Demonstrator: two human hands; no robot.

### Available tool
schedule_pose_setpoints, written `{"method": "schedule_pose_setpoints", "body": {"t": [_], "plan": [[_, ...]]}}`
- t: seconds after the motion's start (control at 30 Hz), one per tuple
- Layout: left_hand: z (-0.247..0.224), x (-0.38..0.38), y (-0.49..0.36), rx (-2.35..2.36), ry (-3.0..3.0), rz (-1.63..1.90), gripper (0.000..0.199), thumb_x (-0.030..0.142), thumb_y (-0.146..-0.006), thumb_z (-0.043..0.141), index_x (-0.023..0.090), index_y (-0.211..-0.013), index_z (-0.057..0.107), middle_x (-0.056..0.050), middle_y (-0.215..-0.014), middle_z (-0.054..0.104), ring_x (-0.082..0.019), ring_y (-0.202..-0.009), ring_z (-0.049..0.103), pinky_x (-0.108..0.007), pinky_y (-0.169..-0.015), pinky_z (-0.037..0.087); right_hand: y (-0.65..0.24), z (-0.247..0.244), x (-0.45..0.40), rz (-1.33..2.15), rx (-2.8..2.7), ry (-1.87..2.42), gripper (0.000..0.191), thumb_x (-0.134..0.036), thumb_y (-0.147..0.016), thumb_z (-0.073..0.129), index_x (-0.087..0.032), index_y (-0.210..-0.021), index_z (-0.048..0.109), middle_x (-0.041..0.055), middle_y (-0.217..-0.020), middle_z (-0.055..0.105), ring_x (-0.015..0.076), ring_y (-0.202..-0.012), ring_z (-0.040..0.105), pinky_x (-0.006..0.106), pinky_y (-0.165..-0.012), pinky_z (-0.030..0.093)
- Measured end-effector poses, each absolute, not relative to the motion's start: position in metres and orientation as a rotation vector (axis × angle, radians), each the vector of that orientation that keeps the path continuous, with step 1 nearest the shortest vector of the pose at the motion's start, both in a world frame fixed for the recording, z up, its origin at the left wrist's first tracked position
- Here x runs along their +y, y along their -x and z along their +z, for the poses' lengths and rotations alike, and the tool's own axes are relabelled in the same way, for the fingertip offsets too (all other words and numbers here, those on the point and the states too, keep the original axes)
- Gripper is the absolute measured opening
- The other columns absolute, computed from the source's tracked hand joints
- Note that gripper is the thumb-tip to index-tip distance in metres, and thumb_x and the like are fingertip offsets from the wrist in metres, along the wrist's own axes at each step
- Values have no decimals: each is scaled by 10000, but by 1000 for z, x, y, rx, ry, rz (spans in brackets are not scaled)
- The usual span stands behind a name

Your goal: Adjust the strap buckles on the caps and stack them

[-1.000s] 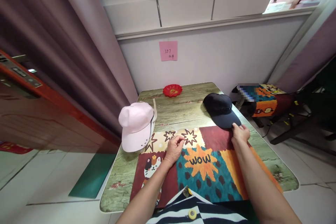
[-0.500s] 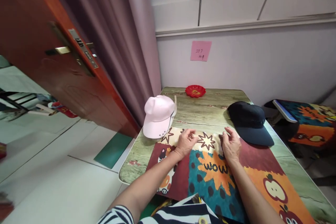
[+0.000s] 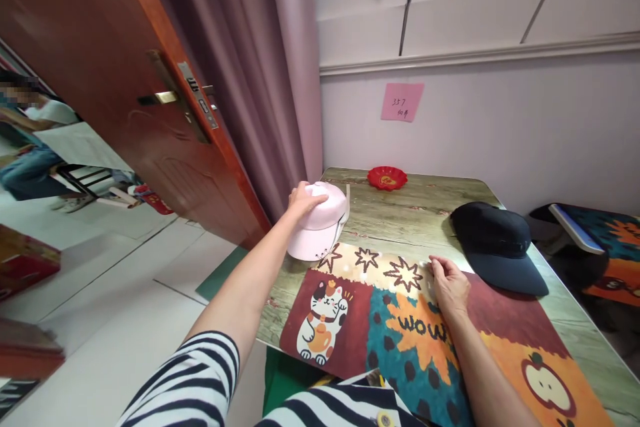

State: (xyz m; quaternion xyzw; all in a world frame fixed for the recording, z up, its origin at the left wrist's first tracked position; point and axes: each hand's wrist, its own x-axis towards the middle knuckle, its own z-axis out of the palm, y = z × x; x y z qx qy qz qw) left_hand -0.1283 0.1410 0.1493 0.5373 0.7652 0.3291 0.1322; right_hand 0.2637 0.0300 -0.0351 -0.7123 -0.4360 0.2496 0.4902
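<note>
The left hand (image 3: 303,201) is now touching the pink cap (image 3: 324,213) on the worktop (image 3: 420,210), thumb spread, grip unclear; the right hand (image 3: 453,285), off the black cap (image 3: 493,240), is curling loosely, empty.

pale pink cap (image 3: 320,210), black cap (image 3: 493,240), scalloped red dish (image 3: 387,178), navy-and-white striped sleeve (image 3: 200,367), orange burst on teal mat (image 3: 345,340)
</note>
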Motion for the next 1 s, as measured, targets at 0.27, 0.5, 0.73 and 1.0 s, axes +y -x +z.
{"method": "schedule_pose_setpoints", "body": {"t": [0.27, 0.5, 0.73, 1.0], "plan": [[157, 132, 135, 2293, -1679, 1048, 457, 425, -658, 771, 207, -1051, 683, -97, -1087, 740, -274, -1013, 667, -331, -859, 484, -265, -39, 30, 595, -1066, 1663, 513, -586, -827, 570, -176, -1051, 782, 119, -936, 795, 307, -928, 725, 374, -835, 501], [189, 112, 140, 2232, -1665, 1372, 408, 442, -640, 751, 194, -958, 690, -51, -922, 725, -227, -845, 641, -315, -775, 493, -267, -40, 30, 608, -1072, 1664, 501, -582, -837, 571, -184, -1057, 781, 109, -924, 790, 300, -893, 723, 382, -823, 499], [239, 78, 116, 1901, -1821, 1557, 489, 467, -621, 785, 181, -1006, 689, -28, -914, 696, -198, -827, 612, -309, -760, 499, -262, -36, 28, 745, -990, 1456, 544, -602, -813, 654, -169, -1136, 718, 114, -1002, 765, 247, -829, 724, 342, -720, 555], [203, 91, 6, 1553, -1683, 1412, 353, 376, -715, 777, 158, -954, 637, -54, -906, 687, -213, -840, 645, -333, -774, 522, -257, -15, 25, 1292, -909, 1071, 529, -617, -772, 725, -171, -1056, 718, 125, -1011, 756, 143, -593, 645, 227, -420, 441]]}}
